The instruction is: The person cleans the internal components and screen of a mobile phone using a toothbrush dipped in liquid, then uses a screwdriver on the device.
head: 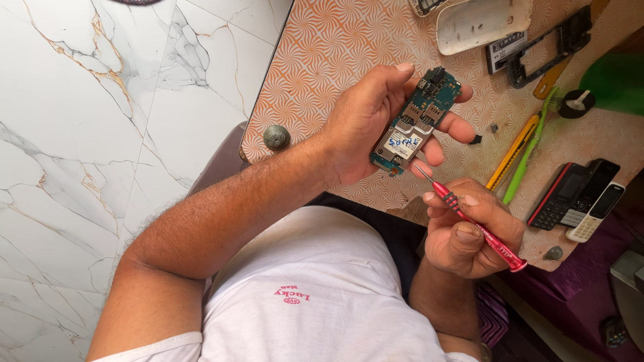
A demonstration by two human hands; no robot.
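Circuit board [416, 121], green with metal shields, lies in the left hand [376, 121], fingers curled around its edges above the patterned table [322, 60]. Right hand [469, 231] grips a red screwdriver [473, 221], tip touching the board's lower corner. Three phones [583, 198] lie well apart to the right.

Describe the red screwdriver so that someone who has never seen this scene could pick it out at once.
Start at the patterned orange table, then drop to the person's right hand at its near edge. The red screwdriver is the slim tool gripped there, tip against the green circuit board in the left hand. Unlike the yellow cutter and green toothbrush, it is held.
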